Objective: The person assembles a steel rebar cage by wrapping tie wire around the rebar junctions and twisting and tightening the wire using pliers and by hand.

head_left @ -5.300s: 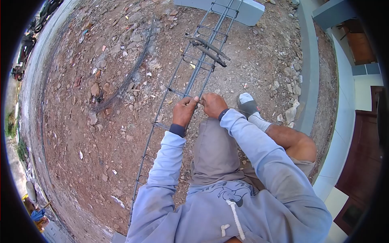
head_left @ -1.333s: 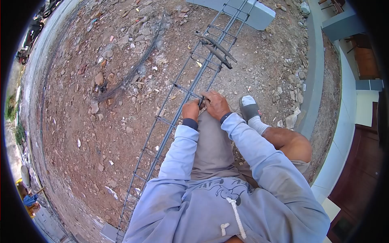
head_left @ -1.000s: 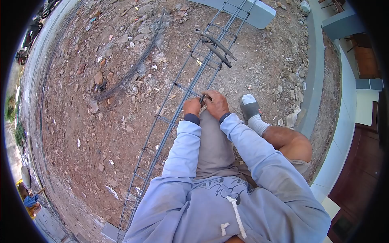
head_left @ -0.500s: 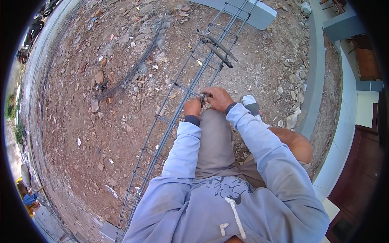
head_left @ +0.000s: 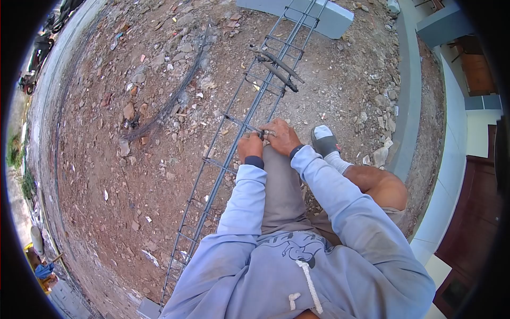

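Observation:
A long rebar cage (head_left: 230, 158) of thin steel bars and square stirrups runs diagonally past my left side. My left hand (head_left: 250, 148) is closed at the cage's near bar, its fingertips pinched together beside a stirrup corner. Against it, my right hand (head_left: 281, 136) has thumb and fingers pinched at the same corner, above my knee. Whatever thin piece is between the fingertips is too small to make out. Farther up, a pair of dark, long-handled pincers (head_left: 280, 74) lies across the cage's bars.
A pale block (head_left: 334, 21) supports the cage's far end; another block (head_left: 149, 307) is near its lower end. A bundle of thin wire (head_left: 183, 93) lies on the rubble-strewn soil. A low concrete kerb (head_left: 410, 106) runs along the right. My sandalled foot (head_left: 325, 141) is beyond my knee.
The view has shifted slightly, showing more of my foot. Both hands stay at the same stirrup corner, with fingers slightly repositioned. The pincers still lie on the cage.

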Tool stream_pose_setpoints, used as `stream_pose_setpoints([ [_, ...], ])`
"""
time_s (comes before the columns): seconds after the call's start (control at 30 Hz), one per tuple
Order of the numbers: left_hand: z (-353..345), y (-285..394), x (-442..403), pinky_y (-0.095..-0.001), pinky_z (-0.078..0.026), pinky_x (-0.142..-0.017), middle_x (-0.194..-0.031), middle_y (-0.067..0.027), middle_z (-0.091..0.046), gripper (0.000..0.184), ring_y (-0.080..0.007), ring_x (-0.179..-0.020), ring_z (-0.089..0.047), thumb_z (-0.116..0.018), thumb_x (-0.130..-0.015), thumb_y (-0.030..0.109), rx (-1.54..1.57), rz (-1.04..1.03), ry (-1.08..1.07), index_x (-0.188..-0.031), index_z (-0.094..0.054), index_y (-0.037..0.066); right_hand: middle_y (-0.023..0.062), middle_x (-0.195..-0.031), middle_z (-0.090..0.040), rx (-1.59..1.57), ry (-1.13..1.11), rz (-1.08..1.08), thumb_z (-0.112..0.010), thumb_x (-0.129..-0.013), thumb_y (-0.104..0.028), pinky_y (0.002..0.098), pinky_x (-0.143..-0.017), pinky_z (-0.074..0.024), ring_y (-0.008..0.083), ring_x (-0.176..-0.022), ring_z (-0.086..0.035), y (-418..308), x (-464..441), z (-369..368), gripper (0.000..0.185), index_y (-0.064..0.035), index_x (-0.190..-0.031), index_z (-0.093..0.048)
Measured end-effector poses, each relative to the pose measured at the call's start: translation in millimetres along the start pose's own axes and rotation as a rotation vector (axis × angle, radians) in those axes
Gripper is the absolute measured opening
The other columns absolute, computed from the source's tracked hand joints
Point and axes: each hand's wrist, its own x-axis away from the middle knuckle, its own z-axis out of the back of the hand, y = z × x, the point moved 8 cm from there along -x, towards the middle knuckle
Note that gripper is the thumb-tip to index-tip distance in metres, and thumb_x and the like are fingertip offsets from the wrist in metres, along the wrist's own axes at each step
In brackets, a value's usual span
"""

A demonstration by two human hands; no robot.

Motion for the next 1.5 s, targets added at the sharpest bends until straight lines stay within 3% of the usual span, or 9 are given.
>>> stream_pose_setpoints([
  [0.07, -11.1, -12.3, -13.9, -0.0421, -0.046, -0.081, -0.093, -0.0225, -0.066, 0.035, -0.0371, -0.091, -0.062, -0.051, -0.085, 0.028, 0.03, -0.03, -0.03, -0.09, -0.07, -0.001, 0.0152, -0.105, -0.061, -0.045, -0.002, 0.009, -0.064, -0.077, -0.012, 0.0377, -0.09, -0.045, 0.0313, -0.102, -0.056, -0.5, 0.0, -3.0, 0.028, -0.0119, -0.105, -0.067],
  [0.17, -41.6, -57.3, -60.1, -0.0425, -0.046, -0.083, -0.096, -0.0223, -0.066, 0.035, -0.0373, -0.094, -0.062, -0.051, -0.085, 0.029, 0.032, -0.079, -0.091, -0.092, -0.07, 0.0, 0.0172, -0.103, -0.062, -0.222, -0.05, -0.161, -0.062, -0.078, -0.012, 0.0394, -0.087, -0.0466, 0.0325, -0.1, -0.058, 5.4, -1.2, -17.6, 0.026, -0.0102, -0.103, -0.067],
  [0.27, -34.3, -44.5, -52.6, -0.0432, -0.046, -0.083, -0.099, -0.0227, -0.065, 0.034, -0.0373, -0.095, -0.062, -0.051, -0.086, 0.029, -0.063, -0.076, -0.084, -0.094, -0.069, 0.001, 0.0142, -0.099, -0.066, 0.002, 0.167, -0.03, -0.062, -0.078, -0.01, 0.0381, -0.087, -0.0468, 0.0308, -0.096, -0.059, -1.3, 1.8, -19.8, 0.025, -0.0059, -0.102, -0.067],
  [0.37, -17.9, -16.9, -28.0, -0.0433, -0.046, -0.083, -0.1, -0.0237, -0.064, 0.034, -0.038, -0.095, -0.061, -0.051, -0.086, 0.028, -0.08, -0.048, -0.042, -0.094, -0.069, 0.0, 0.02, -0.097, -0.062, -0.052, 0.239, -0.035, -0.061, -0.079, -0.01, 0.0419, -0.083, -0.0482, 0.036, -0.094, -0.06, 0.8, 6.6, -18.1, 0.026, -0.0089, -0.104, -0.066],
  [0.57, -8.1, -7.7, -17.8, -0.041, -0.047, -0.08, -0.097, -0.0236, -0.065, 0.033, -0.0372, -0.093, -0.062, -0.052, -0.085, 0.027, 0.01, -0.056, -0.066, -0.094, -0.069, -0.001, 0.0203, -0.098, -0.061, -0.059, 0.221, -0.249, -0.06, -0.08, -0.01, 0.0422, -0.084, -0.0475, 0.0369, -0.094, -0.059, -4.2, 9.8, -15.7, 0.024, -0.0086, -0.103, -0.066],
  [1.0, -22.7, -45.5, -44.8, -0.0392, -0.047, -0.074, -0.09, -0.0228, -0.067, 0.031, -0.0342, -0.086, -0.064, -0.058, -0.085, 0.024, 0.253, -0.093, -0.011, -0.092, -0.069, -0.004, 0.0179, -0.09, -0.067, -0.022, 0.209, -0.2, -0.063, -0.079, -0.012, 0.0397, -0.079, -0.0495, 0.0337, -0.087, -0.063, -3.1, 1.2, -11.1, 0.019, -0.0063, -0.096, -0.069],
  [1.1, -19.8, -40.0, -42.5, -0.0412, -0.047, -0.072, -0.087, -0.0226, -0.067, 0.029, -0.0352, -0.082, -0.064, -0.058, -0.084, 0.025, 0.168, -0.133, 0.036, -0.089, -0.069, -0.001, 0.018, -0.09, -0.067, 0.037, 0.206, -0.227, -0.064, -0.079, -0.013, 0.0397, -0.079, -0.0496, 0.0334, -0.088, -0.063, -9.2, -0.1, -8.2, 0.018, -0.0073, -0.095, -0.069],
  [1.2, 10.2, 12.8, -2.1, -0.0435, -0.047, -0.069, -0.084, -0.0221, -0.066, 0.027, -0.0367, -0.077, -0.063, -0.058, -0.082, 0.026, -0.064, -0.169, 0.108, -0.085, -0.07, 0.001, 0.018, -0.091, -0.066, 0.062, 0.196, -0.244, -0.065, -0.078, -0.014, 0.0397, -0.08, -0.0497, 0.0332, -0.088, -0.063, -12.9, -0.6, -8.6, 0.018, -0.0086, -0.094, -0.07],
  [1.5, 7.5, 11.5, -14.1, -0.043, -0.048, -0.07, -0.084, -0.0205, -0.067, 0.026, -0.0368, -0.078, -0.064, -0.059, -0.079, 0.026, -0.12, -0.144, 0.128, -0.084, -0.071, 0.004, 0.015, -0.088, -0.068, -0.002, 0.171, -0.305, -0.065, -0.078, -0.014, 0.038, -0.075, -0.0511, 0.0324, -0.083, -0.065, -9.1, -6.6, -8.5, 0.014, -0.0093, -0.09, -0.071],
])
